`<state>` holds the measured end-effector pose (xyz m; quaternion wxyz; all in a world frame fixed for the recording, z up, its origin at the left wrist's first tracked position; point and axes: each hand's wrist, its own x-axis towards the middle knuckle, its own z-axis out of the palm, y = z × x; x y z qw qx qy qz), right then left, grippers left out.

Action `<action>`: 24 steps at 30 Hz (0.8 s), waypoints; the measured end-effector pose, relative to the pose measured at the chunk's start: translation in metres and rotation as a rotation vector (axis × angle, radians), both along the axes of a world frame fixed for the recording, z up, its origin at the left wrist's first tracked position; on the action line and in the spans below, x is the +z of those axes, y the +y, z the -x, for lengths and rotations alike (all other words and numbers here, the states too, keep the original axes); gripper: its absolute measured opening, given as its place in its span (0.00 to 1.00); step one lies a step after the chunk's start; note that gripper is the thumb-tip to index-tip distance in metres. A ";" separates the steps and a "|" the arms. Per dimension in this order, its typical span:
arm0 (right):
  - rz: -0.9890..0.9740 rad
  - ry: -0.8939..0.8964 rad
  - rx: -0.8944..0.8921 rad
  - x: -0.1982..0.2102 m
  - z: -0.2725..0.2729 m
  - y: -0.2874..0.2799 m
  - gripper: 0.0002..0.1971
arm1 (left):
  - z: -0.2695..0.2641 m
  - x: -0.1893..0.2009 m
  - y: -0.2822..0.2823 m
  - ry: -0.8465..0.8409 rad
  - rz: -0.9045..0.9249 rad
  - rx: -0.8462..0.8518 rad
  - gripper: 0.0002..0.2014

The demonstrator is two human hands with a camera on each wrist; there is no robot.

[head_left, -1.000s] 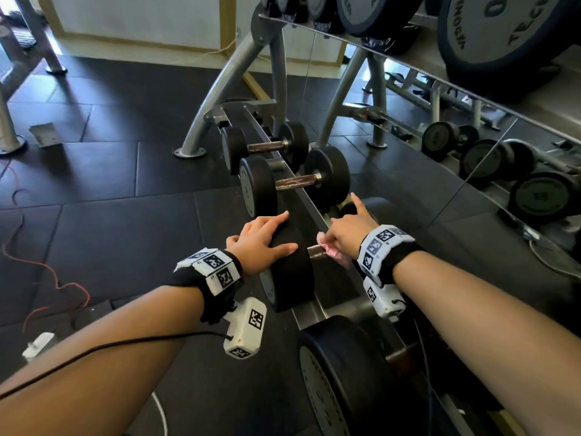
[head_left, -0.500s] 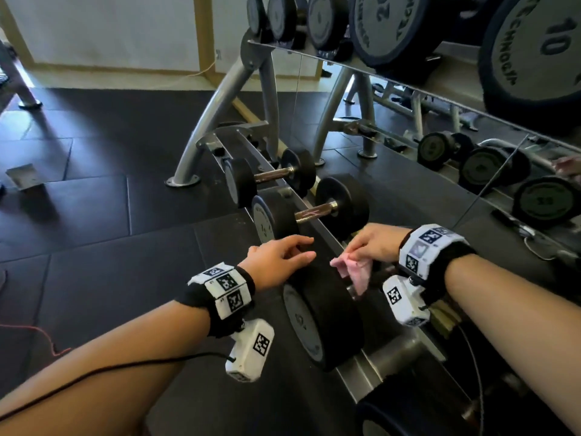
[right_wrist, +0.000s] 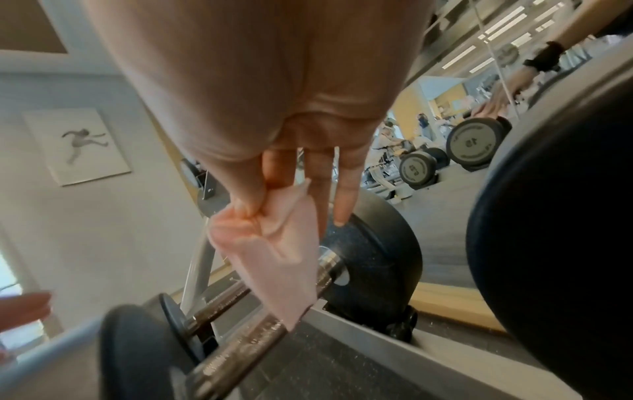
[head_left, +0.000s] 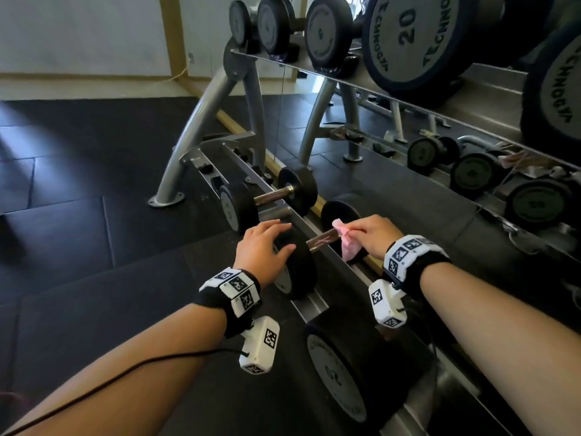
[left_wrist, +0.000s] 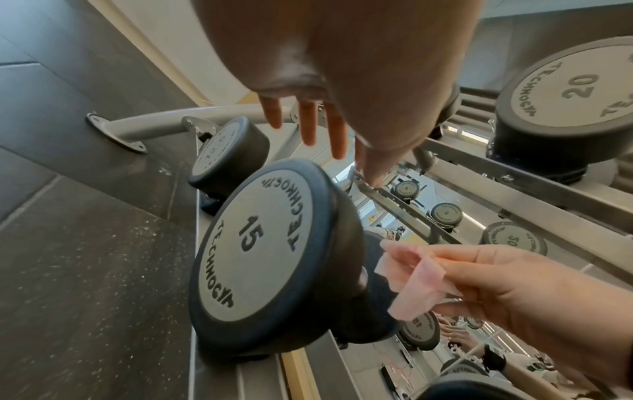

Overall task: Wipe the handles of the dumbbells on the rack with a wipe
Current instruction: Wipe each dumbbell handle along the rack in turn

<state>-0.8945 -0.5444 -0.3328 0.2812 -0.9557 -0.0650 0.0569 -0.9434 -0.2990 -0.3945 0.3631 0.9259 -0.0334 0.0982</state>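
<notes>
The right hand point(head_left: 371, 236) pinches a pink wipe point(head_left: 345, 243) between thumb and forefinger, hanging over the dumbbell handle point(head_left: 323, 240) (lower rack point(head_left: 317, 305) shelf). The left hand point(head_left: 262, 247), fingers spread and holding nothing, lies over the near dumbbell head point(head_left: 298, 269).

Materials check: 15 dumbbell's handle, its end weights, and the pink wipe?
Handle: likely metal, brownish and glossy with glints, a chrome-looking collar at the weight.
End weights: matte black rim, probably rubber; flat grey face with raised letters, material unclear.
Wipe: thin, limp pink sheet, creased, probably tissue or nonwoven, pinched in the right hand.
</notes>
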 end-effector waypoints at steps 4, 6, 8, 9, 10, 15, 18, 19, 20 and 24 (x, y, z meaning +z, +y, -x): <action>0.179 -0.101 0.014 -0.016 -0.022 0.006 0.12 | -0.017 -0.016 -0.002 -0.001 -0.007 0.028 0.33; 0.255 -0.123 0.051 -0.021 -0.033 0.010 0.14 | -0.021 -0.022 -0.007 0.011 0.021 0.012 0.37; 0.346 -0.141 0.106 -0.025 -0.042 0.013 0.14 | -0.021 -0.029 -0.014 0.027 0.091 -0.014 0.39; 0.401 -0.137 0.139 -0.028 -0.045 0.014 0.14 | -0.020 -0.033 -0.017 0.028 0.144 -0.013 0.40; 0.457 -0.122 0.168 -0.030 -0.048 0.015 0.14 | -0.020 -0.036 -0.018 0.025 0.194 -0.003 0.40; 0.762 -0.147 0.246 -0.035 -0.066 0.026 0.09 | -0.027 -0.040 -0.013 0.019 0.259 0.005 0.41; 0.785 -0.102 0.283 -0.044 -0.071 0.035 0.07 | -0.027 -0.045 -0.011 0.005 0.256 0.004 0.40; 0.762 -0.066 0.280 -0.047 -0.072 0.035 0.07 | -0.027 -0.046 -0.011 0.002 0.259 0.003 0.40; 0.732 -0.028 0.270 -0.050 -0.074 0.036 0.07 | -0.026 -0.046 -0.011 0.001 0.265 0.001 0.40; 0.616 0.040 0.237 -0.050 -0.077 0.035 0.13 | -0.024 -0.044 -0.011 0.009 0.288 -0.011 0.39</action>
